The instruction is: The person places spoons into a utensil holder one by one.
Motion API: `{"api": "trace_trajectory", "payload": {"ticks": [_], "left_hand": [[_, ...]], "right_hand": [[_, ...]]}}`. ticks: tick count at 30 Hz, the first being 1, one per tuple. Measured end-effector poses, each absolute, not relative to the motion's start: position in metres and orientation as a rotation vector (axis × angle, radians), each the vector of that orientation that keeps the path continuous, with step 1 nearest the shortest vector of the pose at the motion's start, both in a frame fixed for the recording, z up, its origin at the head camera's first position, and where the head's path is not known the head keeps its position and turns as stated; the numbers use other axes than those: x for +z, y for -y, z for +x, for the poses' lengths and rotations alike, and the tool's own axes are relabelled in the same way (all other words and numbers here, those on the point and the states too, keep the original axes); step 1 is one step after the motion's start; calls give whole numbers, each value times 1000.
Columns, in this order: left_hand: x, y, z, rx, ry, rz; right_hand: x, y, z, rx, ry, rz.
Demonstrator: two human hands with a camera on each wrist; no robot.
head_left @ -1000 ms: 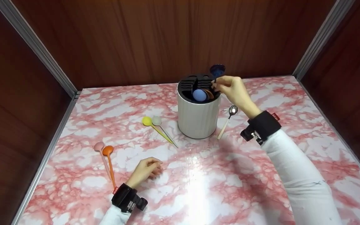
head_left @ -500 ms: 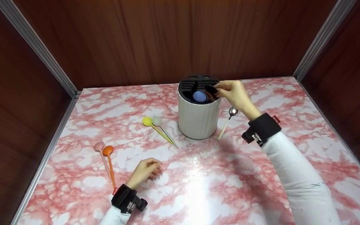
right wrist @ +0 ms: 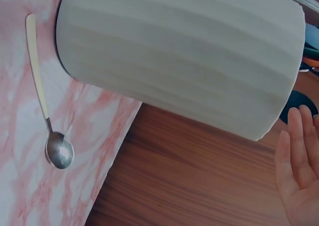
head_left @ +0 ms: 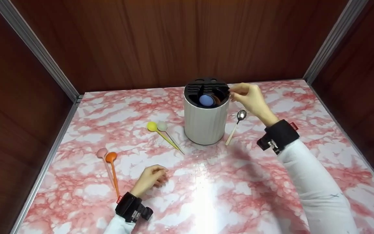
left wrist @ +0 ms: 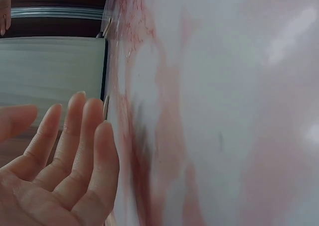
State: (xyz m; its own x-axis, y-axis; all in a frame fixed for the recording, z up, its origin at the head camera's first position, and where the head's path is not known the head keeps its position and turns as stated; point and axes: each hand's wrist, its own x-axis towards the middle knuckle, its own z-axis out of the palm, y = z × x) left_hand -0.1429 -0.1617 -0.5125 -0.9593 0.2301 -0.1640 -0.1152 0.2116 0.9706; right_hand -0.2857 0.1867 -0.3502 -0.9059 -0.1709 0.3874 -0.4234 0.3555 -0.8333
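At the right rim of the cream utensil holder (head_left: 205, 126) is my right hand (head_left: 252, 99), its fingertips close beside the dark spoon that stands in the black slotted top. In the right wrist view the fingers of this hand (right wrist: 301, 161) look fairly straight and overlap the edge of the dark round spoon head (right wrist: 295, 100). A blue round spoon head (head_left: 206, 100) and a brown one show in the holder's front opening. My left hand (head_left: 151, 177) hovers low over the table with fingers loosely bent, nothing in them; the left wrist view shows its bare palm (left wrist: 55, 191).
Yellow (head_left: 152, 126) and grey (head_left: 162, 126) spoons lie left of the holder. Further left are a pink spoon (head_left: 102, 152) and an orange spoon (head_left: 111, 157). A silver spoon with a cream handle (head_left: 230, 136) lies right of the holder. Brown panels (head_left: 141, 45) enclose the table.
The right hand lowered the dark blue spoon from above the holder into its top, then drew back slightly to the right. The left hand has stayed in place.
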Motion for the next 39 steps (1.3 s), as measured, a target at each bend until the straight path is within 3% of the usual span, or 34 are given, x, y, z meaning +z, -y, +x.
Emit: {"api": "trace_trajectory", "payload": {"ticks": [14,39], "left_hand": [[-510,162,-144,1804,-2225,117],[-514,162,-142,1815,-2196,104]], "right_hand": [[-375,-213,-295,1537,2451,423],[-440,-220,-300,1357,2826,495]]}}
